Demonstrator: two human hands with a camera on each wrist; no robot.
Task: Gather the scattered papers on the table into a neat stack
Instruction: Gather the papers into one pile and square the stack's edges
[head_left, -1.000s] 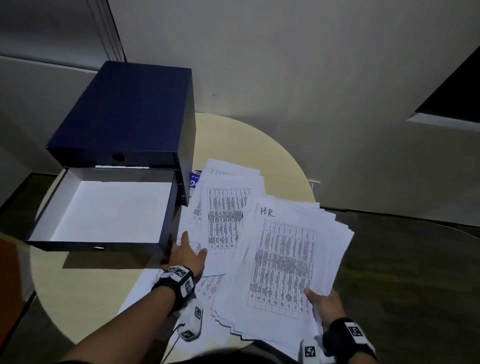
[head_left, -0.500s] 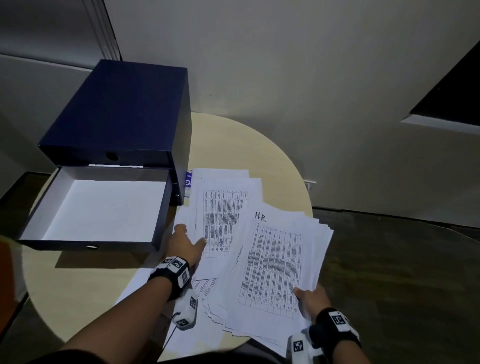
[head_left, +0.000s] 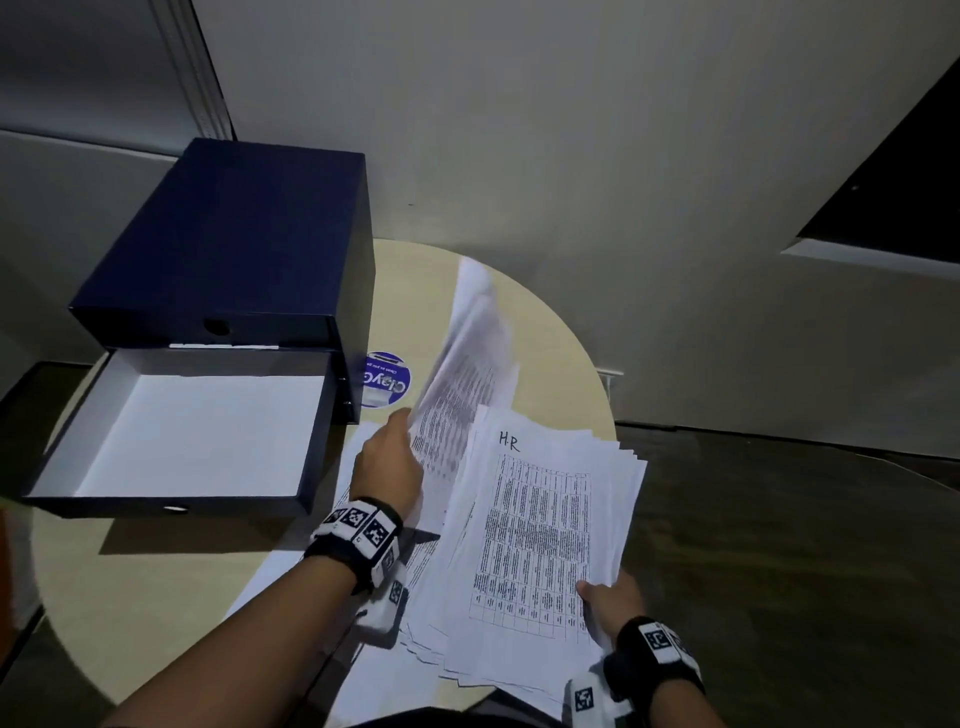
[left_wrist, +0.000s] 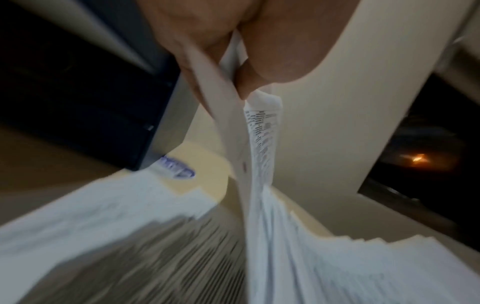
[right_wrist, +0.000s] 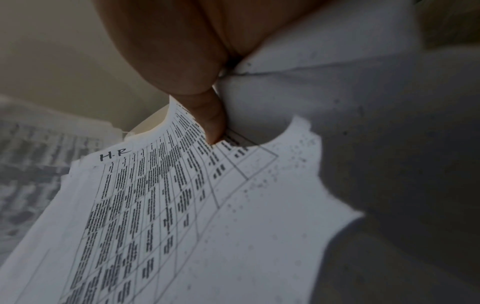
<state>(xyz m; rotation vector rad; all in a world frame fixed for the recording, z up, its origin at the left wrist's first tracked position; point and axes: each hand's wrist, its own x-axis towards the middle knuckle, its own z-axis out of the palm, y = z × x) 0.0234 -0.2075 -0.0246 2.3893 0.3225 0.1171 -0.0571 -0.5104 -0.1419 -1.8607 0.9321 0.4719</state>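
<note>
A gathering step is in hand: a few sheets (head_left: 462, 374) are pinched at their near edge by the left hand (head_left: 387, 467) and held lifted and tilted above the table (head_left: 156, 597), blurred in the head view; in the left wrist view the sheets (left_wrist: 257, 144) are seen clamped between thumb and fingers (left_wrist: 249, 82). The main bundle (head_left: 540, 530), topped by a sheet marked "H.R", is gripped at its near right corner by the right hand (head_left: 613, 597), thumb on top, and lies fanned over the table's near right edge. More papers (head_left: 363, 447) are left flat under and beside the left wrist, near the open drawer (head_left: 182, 431) of the blue box (head_left: 234, 234). The stack is judged to be only partly gathered. The next move is likely to call for the lifted sheets to be laid onto the bundle, the remaining papers to be collected, and the fanned edges to be squared
</note>
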